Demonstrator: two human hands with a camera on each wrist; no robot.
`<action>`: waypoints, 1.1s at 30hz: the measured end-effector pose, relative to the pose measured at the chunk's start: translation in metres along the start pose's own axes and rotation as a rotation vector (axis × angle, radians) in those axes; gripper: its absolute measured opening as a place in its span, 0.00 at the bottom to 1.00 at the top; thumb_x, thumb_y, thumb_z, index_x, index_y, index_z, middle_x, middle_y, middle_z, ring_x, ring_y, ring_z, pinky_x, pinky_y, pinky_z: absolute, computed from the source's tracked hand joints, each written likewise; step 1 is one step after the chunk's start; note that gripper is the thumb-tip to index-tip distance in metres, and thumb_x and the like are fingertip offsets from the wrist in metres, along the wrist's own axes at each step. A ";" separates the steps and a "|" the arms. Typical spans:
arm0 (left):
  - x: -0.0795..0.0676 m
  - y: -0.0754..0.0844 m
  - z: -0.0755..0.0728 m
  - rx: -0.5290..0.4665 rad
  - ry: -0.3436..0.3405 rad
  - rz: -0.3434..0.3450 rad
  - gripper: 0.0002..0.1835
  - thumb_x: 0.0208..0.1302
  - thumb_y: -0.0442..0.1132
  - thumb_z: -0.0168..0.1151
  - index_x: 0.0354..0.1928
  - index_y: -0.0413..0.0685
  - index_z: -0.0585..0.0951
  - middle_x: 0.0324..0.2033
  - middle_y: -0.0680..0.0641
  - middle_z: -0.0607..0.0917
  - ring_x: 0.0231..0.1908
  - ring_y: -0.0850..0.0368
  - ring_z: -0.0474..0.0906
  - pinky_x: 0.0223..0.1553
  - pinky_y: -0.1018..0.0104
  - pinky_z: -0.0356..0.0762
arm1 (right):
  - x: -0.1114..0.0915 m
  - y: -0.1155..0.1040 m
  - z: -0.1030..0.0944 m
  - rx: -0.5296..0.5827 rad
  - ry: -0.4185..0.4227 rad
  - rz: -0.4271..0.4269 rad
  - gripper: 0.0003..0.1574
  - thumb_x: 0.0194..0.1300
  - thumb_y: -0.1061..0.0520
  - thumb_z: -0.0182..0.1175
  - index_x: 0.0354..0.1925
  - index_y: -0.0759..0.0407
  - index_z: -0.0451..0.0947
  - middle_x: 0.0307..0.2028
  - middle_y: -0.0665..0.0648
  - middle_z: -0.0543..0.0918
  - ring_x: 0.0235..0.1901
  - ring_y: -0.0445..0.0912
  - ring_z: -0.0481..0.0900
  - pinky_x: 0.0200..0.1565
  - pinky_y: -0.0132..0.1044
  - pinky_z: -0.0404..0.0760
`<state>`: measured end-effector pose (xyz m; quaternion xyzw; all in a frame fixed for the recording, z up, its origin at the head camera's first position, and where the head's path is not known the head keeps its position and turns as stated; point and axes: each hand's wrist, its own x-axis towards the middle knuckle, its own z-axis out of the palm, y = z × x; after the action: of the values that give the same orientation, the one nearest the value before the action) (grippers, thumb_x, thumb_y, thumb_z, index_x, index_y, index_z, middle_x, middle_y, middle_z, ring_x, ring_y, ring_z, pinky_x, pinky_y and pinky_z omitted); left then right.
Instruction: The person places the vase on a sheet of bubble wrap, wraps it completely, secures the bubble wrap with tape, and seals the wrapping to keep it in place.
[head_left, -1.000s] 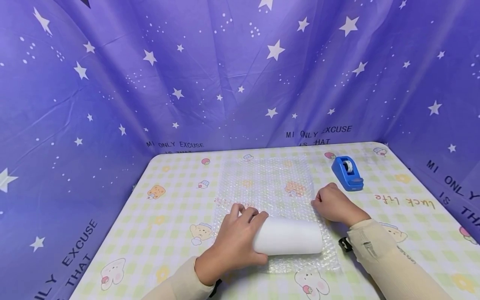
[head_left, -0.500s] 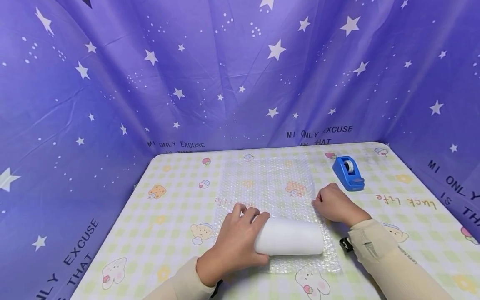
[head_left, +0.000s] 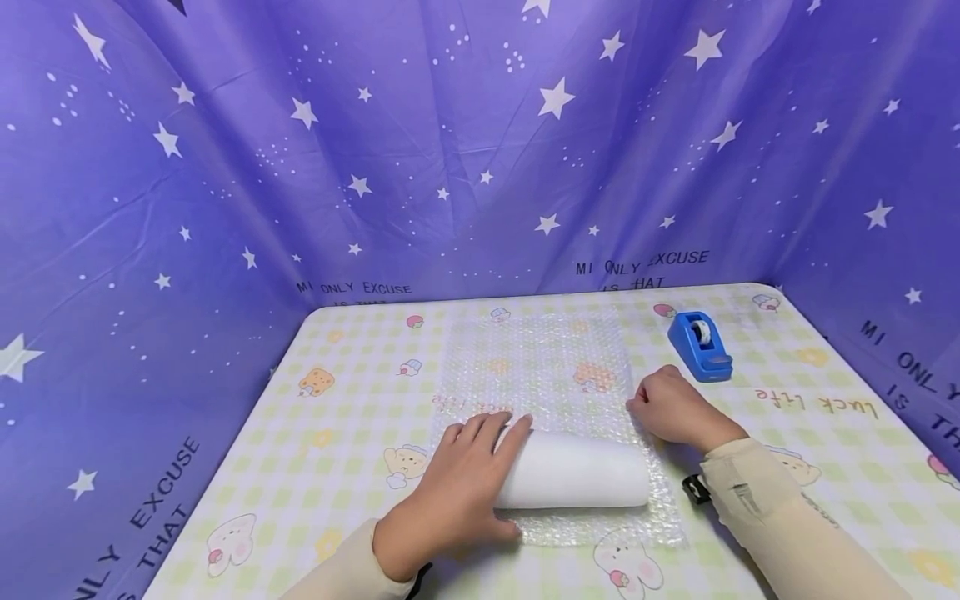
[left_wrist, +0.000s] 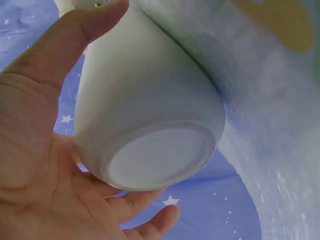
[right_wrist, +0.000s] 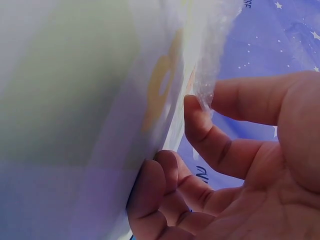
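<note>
A smooth white vase (head_left: 577, 473) lies on its side across the near part of a clear bubble wrap sheet (head_left: 528, 358). My left hand (head_left: 453, 487) holds its left end, thumb on the near side and fingers over the far side. In the left wrist view the vase's round base (left_wrist: 160, 157) shows between thumb and fingers. At the sheet's right edge, my right hand (head_left: 678, 408) pinches the wrap. The right wrist view has the wrap's edge (right_wrist: 207, 75) between thumb and forefinger, the other fingers curled close to the table.
A blue tape dispenser (head_left: 701, 348) with a roll in it stands beyond my right hand. The checked tablecloth (head_left: 352, 433) carries cartoon prints. Purple star-patterned curtains (head_left: 465, 150) hang behind the table and at both sides.
My left hand has shifted slightly left along the vase, and its fingers have straightened and spread flatter. My right hand keeps its pinch on the wrap's edge.
</note>
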<state>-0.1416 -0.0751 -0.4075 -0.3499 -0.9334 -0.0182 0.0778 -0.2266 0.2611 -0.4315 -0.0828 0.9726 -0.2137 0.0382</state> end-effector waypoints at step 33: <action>-0.021 0.015 0.006 0.324 0.149 0.051 0.74 0.22 0.76 0.82 0.75 0.46 0.65 0.73 0.35 0.69 0.69 0.39 0.70 0.63 0.47 0.73 | -0.053 -0.058 -0.006 0.030 0.263 -0.315 0.24 0.66 0.55 0.68 0.58 0.62 0.78 0.57 0.62 0.81 0.59 0.59 0.81 0.59 0.59 0.79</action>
<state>-0.1165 -0.0767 -0.4176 -0.3542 -0.9065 0.1085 0.2023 -0.1669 0.2210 -0.4000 -0.2045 0.9410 -0.2407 -0.1216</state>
